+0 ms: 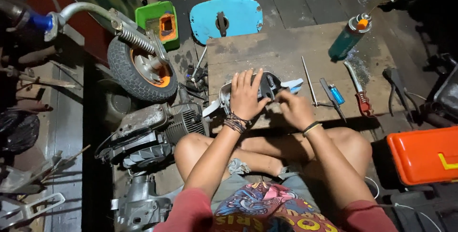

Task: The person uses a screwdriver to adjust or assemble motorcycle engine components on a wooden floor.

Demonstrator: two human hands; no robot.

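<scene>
The left hand (245, 96) lies flat, fingers spread, pressing down on a grey and black plastic cover part (267, 86) that rests on the near edge of the wooden board (286, 51) serving as bench. This grip is wide and clamps nothing; it only pins the part. The right hand (296, 110) sits just right of the part with its fingers curled at the part's near right edge; its grip is narrow, and whether it pinches a small item cannot be told.

Hazard: the part overhangs the board's near edge (above the person's crossed legs), so uneven pressure could tip it off. To the right lie a thin metal rod (309, 80), a blue lighter (337, 94) and a red-handled tool (362, 99); a sweeping wrist could scatter them. Far right, a gas torch canister (348, 39) lies tilted and could roll.
</scene>
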